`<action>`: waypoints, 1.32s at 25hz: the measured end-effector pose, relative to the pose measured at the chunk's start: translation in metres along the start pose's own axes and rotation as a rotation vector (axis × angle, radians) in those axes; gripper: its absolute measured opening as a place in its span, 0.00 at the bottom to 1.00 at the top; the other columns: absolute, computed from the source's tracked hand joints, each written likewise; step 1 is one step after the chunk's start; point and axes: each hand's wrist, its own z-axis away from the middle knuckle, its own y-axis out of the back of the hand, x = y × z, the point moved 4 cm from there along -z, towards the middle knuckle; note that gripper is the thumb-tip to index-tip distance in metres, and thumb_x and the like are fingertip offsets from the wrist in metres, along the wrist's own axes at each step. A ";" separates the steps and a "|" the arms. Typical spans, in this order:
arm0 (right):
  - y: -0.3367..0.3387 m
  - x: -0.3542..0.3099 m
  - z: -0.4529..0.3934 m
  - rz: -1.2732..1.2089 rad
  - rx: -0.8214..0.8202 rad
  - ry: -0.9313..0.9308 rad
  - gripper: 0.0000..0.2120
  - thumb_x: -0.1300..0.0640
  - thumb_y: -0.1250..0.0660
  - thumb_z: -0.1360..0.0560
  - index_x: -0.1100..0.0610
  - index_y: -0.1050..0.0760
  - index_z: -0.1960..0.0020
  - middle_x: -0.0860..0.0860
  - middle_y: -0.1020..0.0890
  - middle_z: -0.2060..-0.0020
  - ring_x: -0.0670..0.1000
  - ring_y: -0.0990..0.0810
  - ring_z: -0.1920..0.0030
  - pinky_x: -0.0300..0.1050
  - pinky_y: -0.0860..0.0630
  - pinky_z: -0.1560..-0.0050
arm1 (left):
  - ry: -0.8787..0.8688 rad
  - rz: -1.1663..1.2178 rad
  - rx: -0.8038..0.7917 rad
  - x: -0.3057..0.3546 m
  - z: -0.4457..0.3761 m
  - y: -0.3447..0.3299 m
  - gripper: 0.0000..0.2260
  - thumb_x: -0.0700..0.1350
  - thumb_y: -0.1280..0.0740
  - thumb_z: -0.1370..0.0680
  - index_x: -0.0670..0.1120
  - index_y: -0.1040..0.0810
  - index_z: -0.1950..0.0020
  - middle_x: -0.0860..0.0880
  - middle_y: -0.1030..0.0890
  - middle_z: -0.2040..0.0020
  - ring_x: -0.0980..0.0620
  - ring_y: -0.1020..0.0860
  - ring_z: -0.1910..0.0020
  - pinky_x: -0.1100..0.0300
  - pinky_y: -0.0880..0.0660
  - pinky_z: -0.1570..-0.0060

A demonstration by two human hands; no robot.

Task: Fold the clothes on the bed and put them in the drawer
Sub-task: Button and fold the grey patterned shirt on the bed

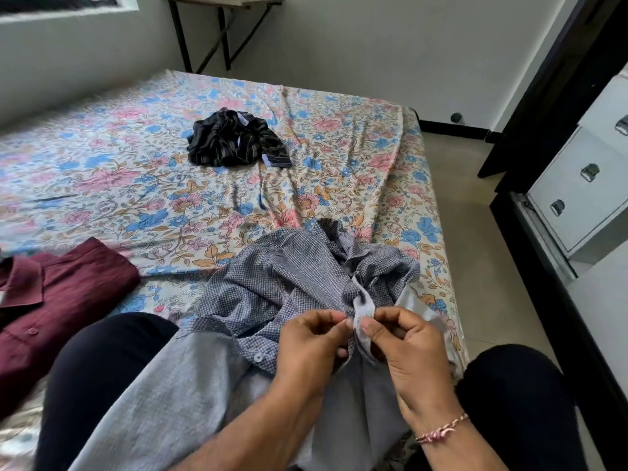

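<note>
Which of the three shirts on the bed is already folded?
The maroon shirt, lying flat at the left. The dark striped shirt is crumpled; both hands pinch the grey checked shirt.

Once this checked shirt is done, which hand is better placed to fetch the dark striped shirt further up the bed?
Probably left. The dark striped shirt lies crumpled up the bed, left of both hands. The left hand is nearer that side; the right hand would reach across. Both currently pinch the checked shirt.

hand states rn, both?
Left hand: pinching the placket of the grey checked cotton shirt.
Right hand: pinching the same shirt's placket.
</note>
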 end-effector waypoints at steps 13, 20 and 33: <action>-0.007 -0.004 0.001 -0.049 0.017 0.140 0.08 0.71 0.27 0.27 0.59 0.17 0.55 0.54 0.13 0.61 0.47 0.15 0.60 0.37 0.18 0.58 | -0.215 -0.036 -0.089 0.019 0.011 -0.012 0.01 0.38 0.25 0.22 0.42 0.14 0.54 0.47 0.18 0.66 0.56 0.25 0.69 0.64 0.28 0.68; 0.000 -0.001 -0.005 -0.010 0.128 0.247 0.07 0.64 0.25 0.26 0.53 0.16 0.55 0.53 0.13 0.60 0.51 0.16 0.58 0.43 0.18 0.55 | -0.384 -0.317 0.045 0.025 0.004 -0.004 0.05 0.40 0.21 0.25 0.45 0.15 0.59 0.48 0.15 0.65 0.58 0.22 0.67 0.63 0.25 0.66; -0.007 0.011 -0.008 0.008 0.040 0.249 0.10 0.51 0.19 0.31 0.51 0.15 0.52 0.55 0.13 0.57 0.53 0.15 0.55 0.54 0.17 0.48 | -0.376 -0.226 -0.030 0.029 0.006 -0.008 0.04 0.39 0.22 0.25 0.45 0.14 0.58 0.47 0.14 0.63 0.58 0.18 0.64 0.64 0.23 0.62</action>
